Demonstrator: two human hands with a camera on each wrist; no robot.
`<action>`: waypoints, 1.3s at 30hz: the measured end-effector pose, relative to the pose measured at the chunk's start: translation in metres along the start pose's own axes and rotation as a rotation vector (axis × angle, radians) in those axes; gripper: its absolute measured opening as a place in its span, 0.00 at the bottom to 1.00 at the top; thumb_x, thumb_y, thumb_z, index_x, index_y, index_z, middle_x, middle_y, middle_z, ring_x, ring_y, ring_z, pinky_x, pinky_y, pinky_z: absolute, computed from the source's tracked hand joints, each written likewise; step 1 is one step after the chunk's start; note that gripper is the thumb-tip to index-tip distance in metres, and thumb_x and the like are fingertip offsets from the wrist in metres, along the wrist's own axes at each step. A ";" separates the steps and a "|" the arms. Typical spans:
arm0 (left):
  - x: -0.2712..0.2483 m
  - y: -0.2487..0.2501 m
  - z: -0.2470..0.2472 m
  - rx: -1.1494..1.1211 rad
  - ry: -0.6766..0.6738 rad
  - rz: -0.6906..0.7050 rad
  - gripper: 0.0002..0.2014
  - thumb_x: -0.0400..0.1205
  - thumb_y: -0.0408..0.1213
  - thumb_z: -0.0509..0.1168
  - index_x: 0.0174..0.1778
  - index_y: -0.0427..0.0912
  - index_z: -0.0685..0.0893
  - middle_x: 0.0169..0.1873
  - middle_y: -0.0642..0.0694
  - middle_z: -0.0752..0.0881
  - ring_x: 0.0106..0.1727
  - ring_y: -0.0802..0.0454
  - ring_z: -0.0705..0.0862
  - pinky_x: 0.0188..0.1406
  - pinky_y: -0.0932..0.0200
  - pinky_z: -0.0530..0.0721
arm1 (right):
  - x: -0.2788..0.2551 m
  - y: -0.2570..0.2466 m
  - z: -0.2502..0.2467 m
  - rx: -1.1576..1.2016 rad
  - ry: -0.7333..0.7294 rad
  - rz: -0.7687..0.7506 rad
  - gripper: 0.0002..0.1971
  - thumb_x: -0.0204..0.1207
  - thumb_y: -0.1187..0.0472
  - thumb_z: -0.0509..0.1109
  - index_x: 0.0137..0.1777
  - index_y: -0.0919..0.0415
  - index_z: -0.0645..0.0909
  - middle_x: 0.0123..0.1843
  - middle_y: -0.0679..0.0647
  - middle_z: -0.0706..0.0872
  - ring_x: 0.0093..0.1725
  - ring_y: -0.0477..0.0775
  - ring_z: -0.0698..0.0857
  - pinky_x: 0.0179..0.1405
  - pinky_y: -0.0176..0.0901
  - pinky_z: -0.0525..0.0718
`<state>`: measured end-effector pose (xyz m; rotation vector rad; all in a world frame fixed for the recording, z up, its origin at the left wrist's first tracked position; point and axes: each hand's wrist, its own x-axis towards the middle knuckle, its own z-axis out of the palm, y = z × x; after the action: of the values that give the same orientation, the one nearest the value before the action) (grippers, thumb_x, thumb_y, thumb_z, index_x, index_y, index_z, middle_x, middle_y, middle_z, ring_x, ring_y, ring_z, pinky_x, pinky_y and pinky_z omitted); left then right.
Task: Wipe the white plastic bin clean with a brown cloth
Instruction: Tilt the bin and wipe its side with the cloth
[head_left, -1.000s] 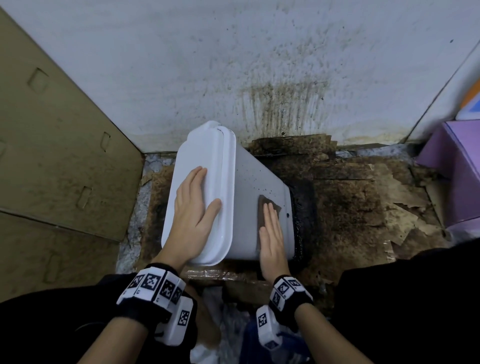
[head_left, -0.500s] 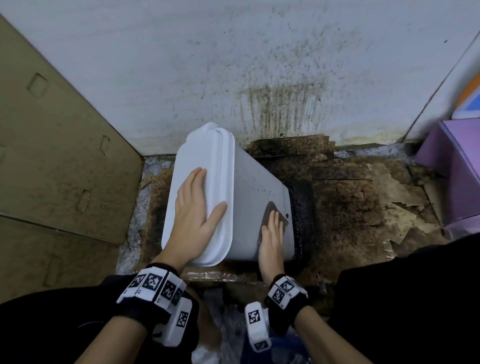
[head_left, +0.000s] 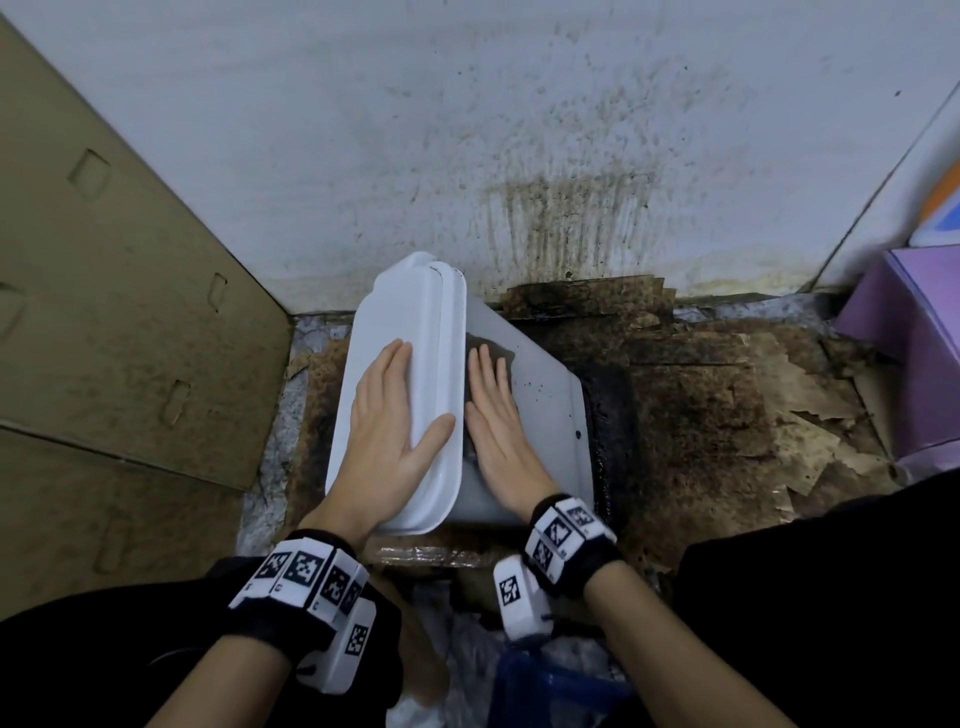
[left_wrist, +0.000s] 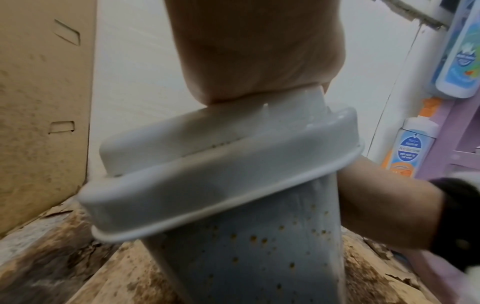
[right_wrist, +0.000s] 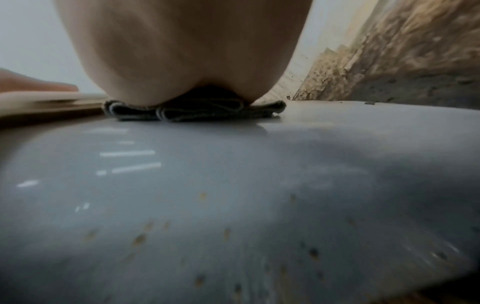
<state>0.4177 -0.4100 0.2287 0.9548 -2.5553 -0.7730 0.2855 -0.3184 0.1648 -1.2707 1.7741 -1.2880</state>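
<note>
The white plastic bin (head_left: 540, 395) lies tipped on the stained cardboard (head_left: 727, 405) by the wall (head_left: 467, 130), its lid (head_left: 410, 332) toward nine o'clock and its speckled side upward. The left hand (head_left: 387, 421) lies flat on the lid with fingers straight, thumb spread toward three o'clock; the right hand (head_left: 496, 415), just at its three o'clock, presses the folded brown cloth (head_left: 493, 349) flat against the bin's side below the lid rim. The cloth's edge shows at twelve o'clock past the fingertips (head_left: 483, 358).
</note>
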 end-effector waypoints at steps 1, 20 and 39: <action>0.000 0.000 -0.001 0.000 -0.005 -0.001 0.44 0.83 0.63 0.55 0.90 0.42 0.52 0.89 0.46 0.54 0.90 0.53 0.50 0.88 0.55 0.48 | 0.009 0.003 -0.004 -0.018 -0.008 -0.006 0.27 0.93 0.59 0.44 0.86 0.47 0.34 0.87 0.40 0.31 0.88 0.49 0.28 0.89 0.51 0.35; -0.001 0.002 -0.003 -0.040 -0.012 0.018 0.40 0.85 0.59 0.57 0.89 0.42 0.54 0.88 0.49 0.55 0.90 0.56 0.50 0.89 0.53 0.49 | 0.028 0.106 -0.039 -0.054 -0.028 0.305 0.28 0.94 0.56 0.42 0.89 0.55 0.34 0.89 0.47 0.33 0.84 0.43 0.30 0.88 0.49 0.33; -0.002 0.006 -0.002 -0.007 -0.040 0.031 0.40 0.86 0.58 0.55 0.90 0.43 0.52 0.89 0.48 0.53 0.90 0.54 0.48 0.89 0.53 0.48 | 0.033 0.037 -0.028 0.072 0.063 0.238 0.27 0.94 0.58 0.43 0.90 0.56 0.41 0.87 0.43 0.34 0.86 0.48 0.32 0.87 0.52 0.34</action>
<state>0.4172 -0.4058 0.2338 0.9037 -2.5935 -0.8003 0.2365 -0.3363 0.1417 -0.9557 1.8421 -1.2551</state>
